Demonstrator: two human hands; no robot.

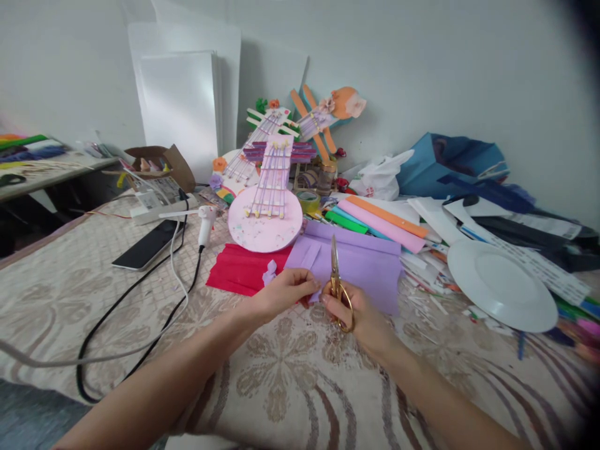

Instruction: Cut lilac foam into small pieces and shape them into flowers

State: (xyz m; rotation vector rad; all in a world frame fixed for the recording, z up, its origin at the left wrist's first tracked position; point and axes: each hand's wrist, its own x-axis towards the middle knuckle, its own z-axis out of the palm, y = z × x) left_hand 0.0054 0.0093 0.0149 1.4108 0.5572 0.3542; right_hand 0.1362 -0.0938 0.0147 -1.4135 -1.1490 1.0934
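Note:
My right hand (349, 306) grips a pair of gold scissors (334, 275) with the blades pointing up and away from me. Close beside it, the fingertips of my left hand (293, 286) are pinched together; whatever is between them is too small to make out. Both hands are over the near edge of a lilac crepe paper sheet (370, 265). A small lilac paper flower (270, 273) lies by my left hand, on a red crepe paper piece (239, 269). Behind stands a pink paper instrument model (265, 219) with a round body and purple strings.
A glue gun (205, 228), a phone (149, 245) and looping cables are on the left. Rolled coloured paper (384, 222), paper scraps and a white plate (501, 284) lie on the right. More decorated models (328, 115) lean on the wall.

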